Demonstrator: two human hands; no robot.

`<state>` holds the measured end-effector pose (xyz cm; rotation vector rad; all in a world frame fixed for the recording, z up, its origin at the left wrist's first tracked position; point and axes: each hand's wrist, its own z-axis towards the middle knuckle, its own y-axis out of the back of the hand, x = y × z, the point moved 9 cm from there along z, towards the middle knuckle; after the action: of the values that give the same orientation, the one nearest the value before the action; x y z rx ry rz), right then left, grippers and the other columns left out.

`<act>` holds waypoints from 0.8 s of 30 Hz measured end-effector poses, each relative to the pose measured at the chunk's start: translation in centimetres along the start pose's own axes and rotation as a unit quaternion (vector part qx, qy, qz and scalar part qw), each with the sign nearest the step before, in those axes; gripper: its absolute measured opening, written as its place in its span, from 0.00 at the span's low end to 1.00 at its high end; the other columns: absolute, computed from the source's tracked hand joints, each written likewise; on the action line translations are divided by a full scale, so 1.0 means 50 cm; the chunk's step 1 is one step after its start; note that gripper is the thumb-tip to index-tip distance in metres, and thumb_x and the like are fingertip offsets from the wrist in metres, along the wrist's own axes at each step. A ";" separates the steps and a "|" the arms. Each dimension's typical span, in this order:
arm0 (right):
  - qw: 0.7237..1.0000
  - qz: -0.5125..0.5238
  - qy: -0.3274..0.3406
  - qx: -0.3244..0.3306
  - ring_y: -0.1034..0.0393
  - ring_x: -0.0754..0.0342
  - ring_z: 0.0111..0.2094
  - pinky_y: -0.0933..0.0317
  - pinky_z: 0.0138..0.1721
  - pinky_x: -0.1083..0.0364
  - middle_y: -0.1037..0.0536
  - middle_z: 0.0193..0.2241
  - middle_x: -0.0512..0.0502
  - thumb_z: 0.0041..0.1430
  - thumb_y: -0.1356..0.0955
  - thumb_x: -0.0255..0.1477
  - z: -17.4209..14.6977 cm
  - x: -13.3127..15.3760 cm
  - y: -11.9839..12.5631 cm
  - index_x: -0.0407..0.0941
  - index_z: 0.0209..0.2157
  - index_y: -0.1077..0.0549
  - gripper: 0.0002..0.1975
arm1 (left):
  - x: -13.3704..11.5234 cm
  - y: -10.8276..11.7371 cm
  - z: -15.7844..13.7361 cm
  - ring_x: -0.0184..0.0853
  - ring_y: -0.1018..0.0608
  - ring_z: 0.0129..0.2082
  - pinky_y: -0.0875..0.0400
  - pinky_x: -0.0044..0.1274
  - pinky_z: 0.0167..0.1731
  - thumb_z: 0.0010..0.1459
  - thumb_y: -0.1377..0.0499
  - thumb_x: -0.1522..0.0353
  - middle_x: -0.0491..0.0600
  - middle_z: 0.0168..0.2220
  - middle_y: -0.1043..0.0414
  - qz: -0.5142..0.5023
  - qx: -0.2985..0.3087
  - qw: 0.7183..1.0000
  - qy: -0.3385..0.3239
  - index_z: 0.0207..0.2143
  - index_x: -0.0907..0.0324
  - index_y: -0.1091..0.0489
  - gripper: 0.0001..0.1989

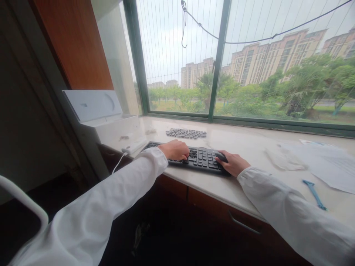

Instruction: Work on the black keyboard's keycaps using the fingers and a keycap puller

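I am looking down along my two white sleeves at a black keyboard (pixel 198 158) lying on a pale stone bench (pixel 249 147) under a wide window (pixel 219 55). The keyboard's long axis runs from the upper left, near a white cable (pixel 118 162), down to the lower right, so it sits slightly skewed to the bench edge, with its front long side close to that edge.

My left hand (pixel 175 149) rests on the left half of the keyboard, knuckles up and fingers curled down onto the keys; its grip is loosely closed over the keys, holding nothing I can make out. My right hand (pixel 232 163) lies at the keyboard's right end, fingers wrapped around that end, with a dark rounded part (pixel 221 156) showing under the fingertips. I cannot tell whether this is part of the keyboard or a separate thing.

Behind the keyboard, nearer the window, lies a flat grey patch of loose keycaps (pixel 186 133), roughly parallel to the keyboard and apart from it. To the left stands an open white box (pixel 97 111). To the right, well apart, lie white paper sheets (pixel 330 164) and a small blue tool (pixel 314 194).
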<state>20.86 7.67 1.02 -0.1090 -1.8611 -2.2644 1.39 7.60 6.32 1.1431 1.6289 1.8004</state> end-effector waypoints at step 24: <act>0.975 0.038 0.190 -0.112 0.30 0.49 0.49 0.36 0.47 0.53 0.26 0.50 0.53 0.60 0.40 0.38 -0.077 0.133 0.095 0.54 0.49 0.28 0.17 | -0.039 -0.020 -0.007 0.38 0.24 0.32 0.33 0.28 0.32 0.56 0.50 0.74 0.58 0.42 0.30 0.097 0.024 0.995 -0.028 0.43 0.64 0.35 0.12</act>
<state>15.64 2.29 6.08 0.2032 -1.3854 -2.2423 1.98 6.07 4.84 1.4035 1.5826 1.8365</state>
